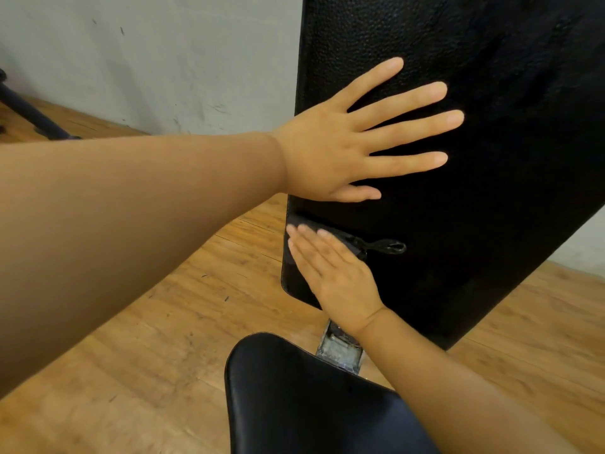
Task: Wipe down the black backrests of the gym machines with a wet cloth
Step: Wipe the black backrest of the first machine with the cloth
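Black vinyl seat (294, 398) fills the lower middle of the frame, a grey metal bracket (339, 347) just beyond it. Above that, the right hand (330, 273) lies flat, fingers straight and together, pressing a dark cloth (347, 239) against the lower left edge of the black backrest (474, 126). Higher up, the left hand (353, 139) reaches in from the left, fingers spread wide, palm flat on the backrest, holding nothing. Wooden floor (163, 322) and pale wall (163, 44) lie behind.
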Demonstrator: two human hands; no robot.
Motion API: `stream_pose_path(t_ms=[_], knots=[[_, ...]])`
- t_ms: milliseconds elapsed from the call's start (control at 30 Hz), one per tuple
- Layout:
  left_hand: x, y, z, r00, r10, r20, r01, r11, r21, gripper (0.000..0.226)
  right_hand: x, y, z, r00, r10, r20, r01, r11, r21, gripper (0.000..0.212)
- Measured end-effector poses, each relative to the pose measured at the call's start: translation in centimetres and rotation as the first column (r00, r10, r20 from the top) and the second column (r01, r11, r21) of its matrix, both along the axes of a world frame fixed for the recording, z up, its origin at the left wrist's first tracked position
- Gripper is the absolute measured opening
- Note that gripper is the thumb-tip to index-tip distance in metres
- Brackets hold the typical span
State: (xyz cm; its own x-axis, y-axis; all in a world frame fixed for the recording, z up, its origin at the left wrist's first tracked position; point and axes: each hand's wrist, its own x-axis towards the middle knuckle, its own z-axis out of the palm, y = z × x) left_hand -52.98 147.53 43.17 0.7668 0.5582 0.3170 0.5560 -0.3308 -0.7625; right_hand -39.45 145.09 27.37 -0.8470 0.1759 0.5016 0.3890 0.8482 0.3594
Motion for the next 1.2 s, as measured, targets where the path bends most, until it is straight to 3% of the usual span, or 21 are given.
stream_pose_path(t_ms=[133,233,400,567,767,933,1000,1100,1200], knots=[[0.1,0.0,-0.2,1.000,-0.003,0.015,0.003,1.000,0.004,0.062,-2.3,0.6,2.8,0.965,-0.019,-0.262,-0.004,0.996,-0.085,0.049],[0.1,-0.2,-0.8,0.999,0.007,0.037,-0.008,1.000,0.021,0.062,-2.8,0.4,2.3,0.954,-0.019,-0.298,-0.006,0.996,-0.085,0.042],[-0.4,-0.7,-1.9,0.999,0.012,0.034,-0.013,1.000,0.011,0.063,-2.6,0.2,0.9,0.983,-0.020,-0.180,0.007,0.997,-0.073,0.047],[-0.9,-1.1,-2.6,0.999,0.034,0.020,-0.034,0.999,0.000,0.063,-1.8,-0.8,-2.1,0.984,-0.030,0.175,0.015,0.997,0.082,0.048],[-0.9,-1.3,-2.7,0.999,0.042,0.024,-0.042,0.999,-0.008,0.063,-1.7,-0.7,-0.8,0.981,-0.038,0.189,0.031,0.999,0.040,0.054],[-1.0,-1.4,-2.7,0.999,0.034,0.029,-0.034,0.999,-0.026,0.065,-2.1,-0.8,0.6,0.995,-0.090,-0.045,0.082,0.984,-0.160,0.059],[-1.0,-1.5,-2.8,0.999,0.035,0.037,-0.034,0.999,-0.028,0.065,-1.9,-0.9,0.3,0.994,-0.076,-0.079,0.065,0.990,-0.124,0.057],[-0.9,-1.4,-2.9,0.999,0.038,0.037,-0.037,0.999,-0.032,0.066,-1.5,-1.0,-1.1,0.998,-0.058,-0.010,0.058,0.997,-0.044,0.051],[-1.1,-1.5,-3.0,0.998,0.040,0.044,-0.038,0.999,-0.033,0.065,-0.9,-1.7,-2.7,0.981,-0.030,0.190,0.030,1.000,0.003,0.049]])
